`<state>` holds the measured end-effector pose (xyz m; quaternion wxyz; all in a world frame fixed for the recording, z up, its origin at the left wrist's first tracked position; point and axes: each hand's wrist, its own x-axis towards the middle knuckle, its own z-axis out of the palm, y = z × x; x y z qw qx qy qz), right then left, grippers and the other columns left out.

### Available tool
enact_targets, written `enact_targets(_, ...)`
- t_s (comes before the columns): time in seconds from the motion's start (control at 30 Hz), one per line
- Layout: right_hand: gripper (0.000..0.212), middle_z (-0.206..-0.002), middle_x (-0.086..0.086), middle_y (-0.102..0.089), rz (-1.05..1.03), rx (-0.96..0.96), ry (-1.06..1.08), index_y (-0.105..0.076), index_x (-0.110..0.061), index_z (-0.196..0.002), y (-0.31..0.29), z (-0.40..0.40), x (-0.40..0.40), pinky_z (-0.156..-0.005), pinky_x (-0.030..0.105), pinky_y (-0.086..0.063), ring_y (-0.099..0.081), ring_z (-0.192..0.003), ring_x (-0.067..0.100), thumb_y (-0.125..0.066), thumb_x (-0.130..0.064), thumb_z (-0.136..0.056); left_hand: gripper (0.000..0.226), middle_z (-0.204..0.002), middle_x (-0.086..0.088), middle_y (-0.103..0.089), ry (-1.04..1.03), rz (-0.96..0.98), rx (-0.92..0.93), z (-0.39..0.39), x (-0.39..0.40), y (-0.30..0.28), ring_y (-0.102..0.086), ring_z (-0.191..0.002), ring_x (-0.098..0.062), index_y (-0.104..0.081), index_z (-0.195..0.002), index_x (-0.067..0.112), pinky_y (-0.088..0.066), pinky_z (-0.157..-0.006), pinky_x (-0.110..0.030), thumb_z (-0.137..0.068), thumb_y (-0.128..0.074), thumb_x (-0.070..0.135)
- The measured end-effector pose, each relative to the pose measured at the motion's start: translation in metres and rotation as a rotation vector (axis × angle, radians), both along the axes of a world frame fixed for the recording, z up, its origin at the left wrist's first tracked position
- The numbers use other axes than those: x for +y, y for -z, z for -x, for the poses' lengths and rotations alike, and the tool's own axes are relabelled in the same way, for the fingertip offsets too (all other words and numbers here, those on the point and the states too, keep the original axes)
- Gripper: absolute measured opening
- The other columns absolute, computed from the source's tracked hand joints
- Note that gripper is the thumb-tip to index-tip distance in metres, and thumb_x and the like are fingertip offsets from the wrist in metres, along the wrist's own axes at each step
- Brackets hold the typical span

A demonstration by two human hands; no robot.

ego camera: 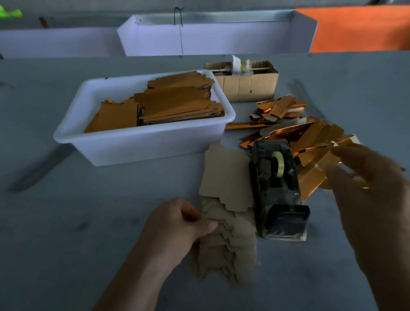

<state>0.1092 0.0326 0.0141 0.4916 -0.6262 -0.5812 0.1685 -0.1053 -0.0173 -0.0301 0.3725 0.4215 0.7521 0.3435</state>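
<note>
A fanned row of tan cardboard blanks lies on the grey table in front of me. My left hand pinches the left edge of the row with thumb and curled fingers. A black tape dispenser with a pale roll stands just right of the blanks. My right hand hovers right of the dispenser and holds a gold foil card piece between its fingers. More gold foil pieces lie heaped behind it.
A white plastic tub holding stacked gold-brown blanks stands at centre left. A small cardboard box sits behind it. White trays and an orange panel line the far edge. A dark flat strip lies at left.
</note>
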Motion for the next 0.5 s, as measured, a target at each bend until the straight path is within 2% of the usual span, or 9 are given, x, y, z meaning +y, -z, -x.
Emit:
enact_targets(0.03,0.021,-0.119,-0.004,-0.059,-0.047,-0.030,-0.029,-0.066,-0.028,-0.104,-0.003,0.003,-0.007,-0.072,0.010,-0.043,-0.056,-0.080,0.006,-0.063,-0.018,-0.085,0.025,-0.076,-0.005,-0.068,0.017,0.019,-0.017,0.002,0.000,-0.003,-0.062,-0.073,-0.020,-0.063,-0.072,0.013,-0.052,-0.072,-0.038,-0.071,-0.082,0.029)
enact_targets(0.1,0.019,-0.115,-0.006,-0.056,-0.084,-0.075,-0.083,-0.068,-0.019,-0.104,-0.005,0.007,-0.016,-0.065,-0.004,-0.038,-0.052,-0.072,0.000,-0.064,-0.015,-0.086,0.042,-0.070,-0.004,-0.063,0.059,0.062,-0.090,0.006,0.001,-0.010,-0.059,-0.068,-0.019,-0.056,-0.062,0.011,-0.048,-0.065,-0.032,-0.068,-0.079,0.046)
enact_targets(0.13,0.019,-0.115,-0.005,-0.057,-0.075,-0.095,-0.102,-0.069,-0.016,-0.104,-0.005,0.010,-0.019,-0.064,-0.004,-0.038,-0.052,-0.075,0.000,-0.064,-0.014,-0.086,0.050,-0.068,-0.006,-0.059,0.079,0.089,-0.092,0.007,0.003,-0.014,-0.057,-0.066,-0.019,-0.055,-0.064,0.012,-0.044,-0.064,-0.030,-0.064,-0.073,0.059)
enact_targets(0.2,0.020,-0.120,-0.001,-0.059,-0.035,-0.137,-0.130,-0.069,-0.016,-0.106,-0.002,0.013,-0.022,-0.059,0.002,-0.037,-0.056,-0.087,0.007,-0.063,-0.013,-0.087,0.062,-0.066,-0.010,-0.056,0.143,0.150,0.082,0.006,0.012,-0.016,-0.055,-0.064,-0.021,-0.058,-0.068,0.011,-0.037,-0.062,-0.029,-0.063,-0.062,0.073)
enact_targets(0.27,0.021,-0.124,-0.001,-0.058,-0.011,-0.148,-0.180,-0.067,-0.017,-0.107,0.001,0.019,-0.026,-0.065,0.007,-0.034,-0.059,-0.097,0.016,-0.061,-0.014,-0.088,0.054,-0.064,-0.009,-0.056,0.168,0.146,0.239,0.004,0.022,-0.014,-0.055,-0.062,-0.022,-0.054,-0.062,0.010,-0.033,-0.057,-0.029,-0.076,-0.067,0.061)
enact_targets(0.37,0.022,-0.124,-0.005,-0.057,-0.038,-0.195,-0.222,-0.067,-0.019,-0.107,0.002,0.027,-0.031,-0.068,0.007,-0.035,-0.058,-0.101,0.012,-0.059,-0.015,-0.087,0.043,-0.050,-0.003,-0.056,0.136,0.127,0.135,0.009,0.031,-0.008,-0.047,-0.044,-0.011,-0.054,-0.053,0.012,-0.033,-0.050,-0.023,-0.080,-0.075,0.038)
enact_targets(0.43,0.022,-0.121,-0.005,-0.060,-0.057,-0.212,-0.234,-0.067,-0.019,-0.106,0.002,0.029,-0.032,-0.068,0.006,-0.033,-0.057,-0.099,0.010,-0.059,-0.016,-0.086,0.036,-0.044,0.002,-0.058,0.108,0.137,0.080,0.015,0.032,-0.005,-0.050,-0.046,-0.011,-0.061,-0.056,0.014,-0.037,-0.054,-0.021,-0.083,-0.074,0.034)
enact_targets(0.5,0.023,-0.121,-0.004,-0.061,-0.046,-0.206,-0.253,-0.067,-0.018,-0.107,0.003,0.030,-0.032,-0.068,0.006,-0.033,-0.055,-0.098,0.008,-0.059,-0.015,-0.086,0.041,-0.054,-0.003,-0.065,0.102,0.136,0.073,0.018,0.033,-0.004,-0.057,-0.052,-0.014,-0.064,-0.058,0.013,-0.042,-0.060,-0.023,-0.087,-0.066,0.043)
